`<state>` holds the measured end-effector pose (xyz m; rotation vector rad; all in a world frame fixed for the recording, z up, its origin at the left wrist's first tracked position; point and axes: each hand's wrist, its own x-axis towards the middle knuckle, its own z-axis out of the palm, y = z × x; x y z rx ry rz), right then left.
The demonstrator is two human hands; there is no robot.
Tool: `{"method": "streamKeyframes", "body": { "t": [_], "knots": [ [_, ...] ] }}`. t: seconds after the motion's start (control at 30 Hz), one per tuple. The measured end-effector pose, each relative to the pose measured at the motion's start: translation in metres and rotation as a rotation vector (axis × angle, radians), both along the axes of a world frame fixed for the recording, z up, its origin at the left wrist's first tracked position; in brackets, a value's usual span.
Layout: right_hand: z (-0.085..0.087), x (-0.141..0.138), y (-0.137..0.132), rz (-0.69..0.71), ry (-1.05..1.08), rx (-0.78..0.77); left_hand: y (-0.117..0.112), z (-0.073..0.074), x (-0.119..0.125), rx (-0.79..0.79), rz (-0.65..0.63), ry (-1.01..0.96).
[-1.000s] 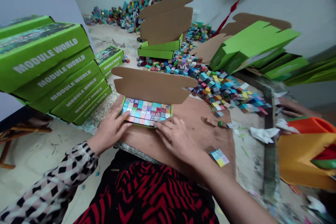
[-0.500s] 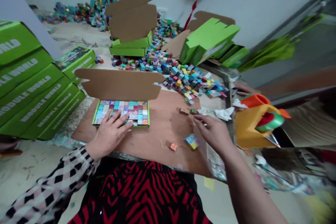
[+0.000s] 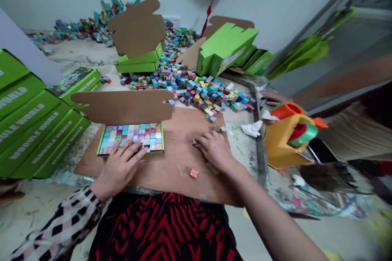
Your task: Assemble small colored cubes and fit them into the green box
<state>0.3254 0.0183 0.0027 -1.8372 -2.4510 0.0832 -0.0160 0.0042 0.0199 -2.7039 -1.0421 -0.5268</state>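
Shallow green cardboard box [image 3: 163,142], packed w/ rows of small multicoloured patterned cubes [image 3: 131,130], sits on a flat brown cardboard mat [image 3: 177,134] in front of the person, its plain brown cardboard lid [image 3: 122,107] raised at the far side. Left hand [image 3: 119,167]: palm down, fingers spread, tips over the front row of cubes at the near edge — prob. steadying the box. Right hand [image 3: 216,151] is low over the mat, well apart from the box on its right; thumb and fingertips seem to pinch a small brown block [image 3: 194,141], but most of it is behind the fingers, so exact hold is hard to tell.

Step in hand, by my read: getting a grip on a loose piece w/ the right hand while the left minds the box. Next move calls for a secure pinch on the brown block before any lift, plus light left-hand pressure so the front row isn't pushed out of line. There's a dark spot by the left fingertips — can't tell if gap or dark cube.

Also on the mat: a red-orange cube w/ yellow marks [image 3: 193,173], nearer the person, and a small green cube [image 3: 215,129] just beyond the right hand. Big loose heap of mixed cubes [image 3: 196,89] lies farther back.
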Motion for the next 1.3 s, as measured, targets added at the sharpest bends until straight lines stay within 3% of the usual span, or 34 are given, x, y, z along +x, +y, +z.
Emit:
{"method": "streamKeyframes", "body": {
  "t": [0.1, 0.17, 0.27, 0.37, 0.43, 0.53, 0.67, 0.9, 1.0, 1.07, 1.17, 1.23, 1.3],
  "knots": [
    [0.004, -0.004, -0.015, 0.042, 0.135, 0.003, -0.012, 0.006, 0.028, -0.145, -0.105, -0.180],
    [0.011, -0.009, -0.024, 0.079, 0.239, 0.032, -0.018, 0.009, 0.056, -0.357, -0.167, -0.333],
    [0.025, -0.022, -0.036, 0.193, 0.393, 0.020, -0.020, 0.008, 0.098, -0.750, -0.052, -0.579],
    [0.031, -0.032, -0.044, 0.271, 0.517, -0.043, -0.015, -0.001, 0.122, -1.086, 0.111, -0.907],
    [0.028, -0.031, -0.043, 0.266, 0.486, -0.050, -0.013, -0.009, 0.124, -1.212, 0.198, -1.044],
    [0.016, -0.022, -0.037, 0.196, 0.314, -0.044, -0.013, -0.015, 0.117, -1.270, 0.293, -1.135],
    [0.016, -0.022, -0.035, 0.117, 0.238, 0.037, -0.019, -0.009, 0.106, -1.350, 0.351, -1.238],
    [0.042, -0.068, -0.054, 0.374, 0.466, 0.001, -0.028, 0.003, 0.096, -1.505, 0.333, -1.351],
    [0.047, -0.078, -0.054, 0.427, 0.435, -0.041, -0.033, 0.003, 0.084, -1.510, 0.331, -1.323],
    [0.051, -0.083, -0.050, 0.446, 0.437, -0.098, -0.036, 0.005, 0.072, -1.424, 0.312, -1.221],
    [0.053, -0.090, -0.036, 0.453, 0.495, -0.129, -0.034, 0.012, 0.048, -1.004, 0.258, -0.893],
    [0.050, -0.098, -0.023, 0.441, 0.540, -0.070, -0.028, 0.016, 0.032, -0.609, 0.237, -0.554],
    [0.045, -0.109, -0.009, 0.418, 0.571, -0.009, -0.019, 0.019, 0.020, -0.326, 0.262, -0.205]
  ]
}}
